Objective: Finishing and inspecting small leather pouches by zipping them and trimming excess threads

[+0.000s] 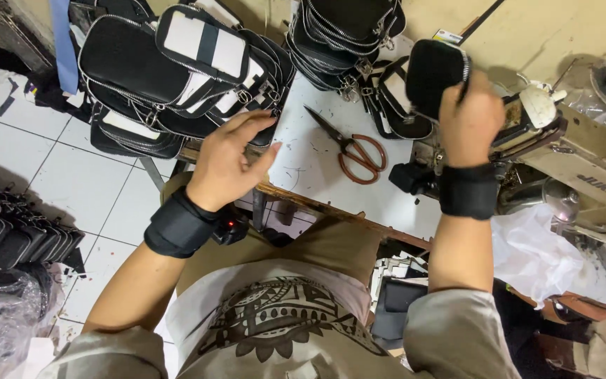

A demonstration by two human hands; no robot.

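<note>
Our right hand [468, 119] is clenched around a small black zip pouch [433, 74], held up at the far right, just beside the sewing machine [562, 147]. Our left hand [229, 165] is released, fingers spread flat, resting at the near edge of a stack of black-and-white pouches [184, 70] on the left of the white table [303, 161].

We judge the work well along: that stack is tall, a 2nd black pile [348, 35] sits far centre, and more pouches line the floor [15, 231] at left. How many remain we cannot tell.

Between our 2 hands lies open tabletop, broken only by the orange-handled scissors [355, 151], blades pointing far-left. The near table edge is worn wood, close to our body; the left stack overhangs the table's left side.
</note>
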